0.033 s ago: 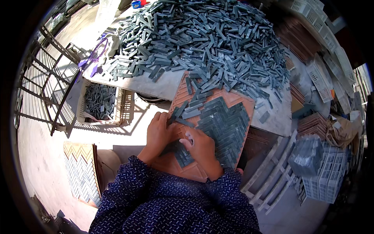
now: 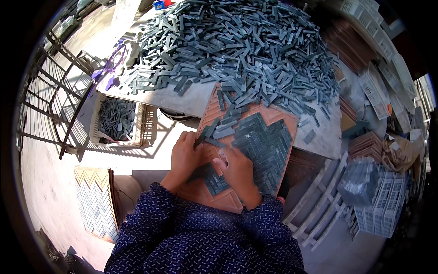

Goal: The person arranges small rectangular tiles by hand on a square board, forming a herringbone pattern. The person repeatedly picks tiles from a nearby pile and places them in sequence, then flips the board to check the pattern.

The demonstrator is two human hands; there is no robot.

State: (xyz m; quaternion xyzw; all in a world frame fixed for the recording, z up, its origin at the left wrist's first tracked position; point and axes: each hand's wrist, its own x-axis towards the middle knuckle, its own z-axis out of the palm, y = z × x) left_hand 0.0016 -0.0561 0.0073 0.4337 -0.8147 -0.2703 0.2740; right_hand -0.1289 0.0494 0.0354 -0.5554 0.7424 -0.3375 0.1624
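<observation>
A terracotta-coloured mould tray [image 2: 212,188] with zigzag grooves lies tilted before me, its far end on the table. Dark green-grey stone strips [image 2: 262,148] fill its right part in a herringbone pattern; another set patch sits between my hands. Several loose strips [image 2: 223,131] lie across its upper left part. At the tray's left edge my left hand [image 2: 185,153] is closed, its fingertips on a dark strip. My right hand [image 2: 237,171] hovers over the middle of the tray with bent fingers drawn together; whatever they hold is hidden.
A large heap of stone strips [image 2: 228,41] covers the table [image 2: 196,98]. To the left stand a crate [image 2: 95,123] of strips, a metal rack [image 2: 48,98] and a filled herringbone panel [image 2: 95,201]. A pallet [image 2: 317,201], stacked crates [image 2: 381,201] and a wrapped bundle [image 2: 359,181] are at right.
My right hand has shifted slightly away from me, toward the loose strips. My left hand has hardly moved, and the tray stays in place.
</observation>
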